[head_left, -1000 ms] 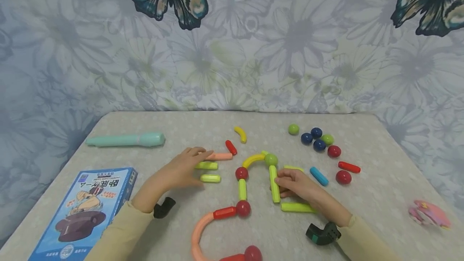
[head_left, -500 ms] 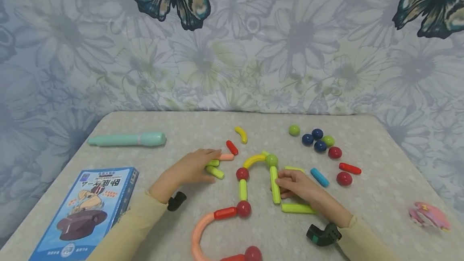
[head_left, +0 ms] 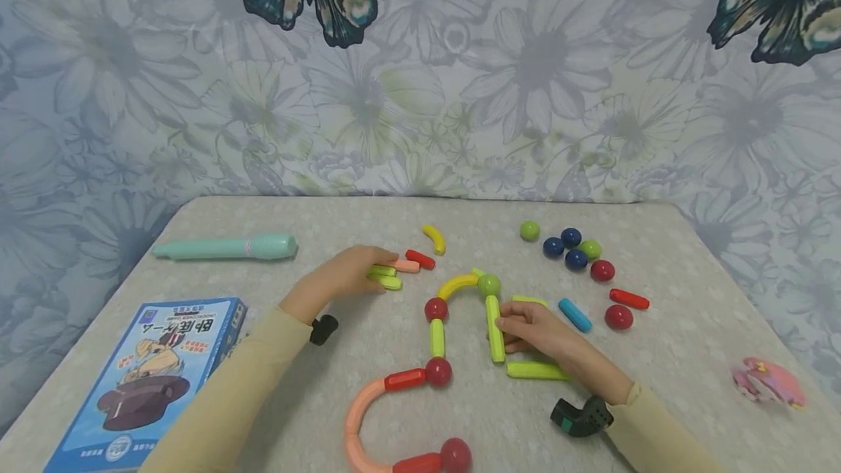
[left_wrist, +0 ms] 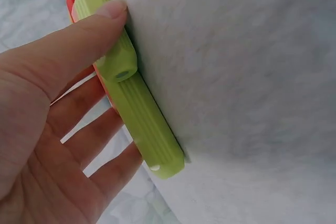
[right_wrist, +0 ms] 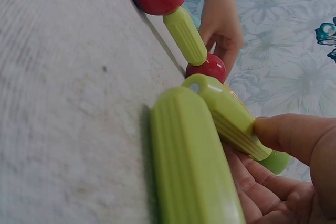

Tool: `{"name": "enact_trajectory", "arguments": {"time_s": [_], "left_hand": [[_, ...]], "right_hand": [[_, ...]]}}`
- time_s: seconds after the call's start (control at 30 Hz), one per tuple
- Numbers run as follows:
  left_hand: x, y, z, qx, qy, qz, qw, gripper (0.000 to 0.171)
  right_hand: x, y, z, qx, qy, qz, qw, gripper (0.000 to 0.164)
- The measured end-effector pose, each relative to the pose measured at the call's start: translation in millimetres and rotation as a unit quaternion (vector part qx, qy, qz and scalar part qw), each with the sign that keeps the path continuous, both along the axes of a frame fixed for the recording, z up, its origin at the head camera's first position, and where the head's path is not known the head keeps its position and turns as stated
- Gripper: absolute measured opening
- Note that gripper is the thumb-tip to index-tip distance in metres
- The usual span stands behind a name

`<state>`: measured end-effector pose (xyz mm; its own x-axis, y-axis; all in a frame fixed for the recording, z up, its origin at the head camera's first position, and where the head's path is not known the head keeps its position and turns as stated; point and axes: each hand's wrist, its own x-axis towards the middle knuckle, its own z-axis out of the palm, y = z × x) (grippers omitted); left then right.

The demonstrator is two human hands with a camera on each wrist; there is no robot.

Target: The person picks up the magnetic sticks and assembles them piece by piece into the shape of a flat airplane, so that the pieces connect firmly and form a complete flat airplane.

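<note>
Left hand [head_left: 347, 274] farther out; green sticks [head_left: 389, 282] now bunched beside peach stick [head_left: 409, 266]; red stick [head_left: 420, 259] swung round, more crosswise.

Table [head_left: 512, 414] supports: box [head_left: 147, 378] and tube [head_left: 226, 247], left of left hand [head_left: 342, 276]; rods [head_left: 437, 339], between hands; balls [head_left: 576, 260], beyond right hand [head_left: 542, 333]; toy [head_left: 772, 383], right of right hand.

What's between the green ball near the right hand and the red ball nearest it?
A curved yellow rod lies between the green ball and the red ball, as the head view shows.
</note>
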<state>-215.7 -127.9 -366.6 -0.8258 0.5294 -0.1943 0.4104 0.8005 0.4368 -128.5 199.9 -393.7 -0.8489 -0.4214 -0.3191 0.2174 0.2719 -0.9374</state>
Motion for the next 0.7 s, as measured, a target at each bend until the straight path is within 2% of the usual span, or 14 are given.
{"name": "enact_trajectory", "arguments": {"time_s": [0.17,0.33,0.47,0.57,0.63,0.7], "left_hand": [[-20.1,2.1,0.9,0.003,-0.018,0.001,0.9998,0.059],[-28.9,1.1,-2.2,0.008,-0.034,0.001,0.9994,0.06],[-33.7,1.5,-3.4,0.008,-0.035,0.005,0.9993,0.072],[-29.2,6.1,-1.3,0.031,0.0,0.009,0.9995,0.075],[-20.6,11.7,1.7,0.077,0.044,0.016,0.9959,0.067],[-9.4,18.4,5.0,0.137,0.077,0.014,0.9875,0.054]], "right_hand": [[0.8,0.6,1.3,-0.013,-0.003,0.004,1.0,0.034],[3.2,-2.8,-0.9,-0.023,-0.012,0.013,1.0,0.034],[3.6,-4.2,-0.5,-0.018,-0.012,0.008,1.0,0.033],[3.4,-3.2,0.6,-0.016,-0.01,0.004,1.0,0.034],[3.3,-2.5,1.3,-0.013,-0.01,0.001,1.0,0.035],[2.7,-2.4,2.6,-0.01,-0.009,-0.003,1.0,0.037]]}}
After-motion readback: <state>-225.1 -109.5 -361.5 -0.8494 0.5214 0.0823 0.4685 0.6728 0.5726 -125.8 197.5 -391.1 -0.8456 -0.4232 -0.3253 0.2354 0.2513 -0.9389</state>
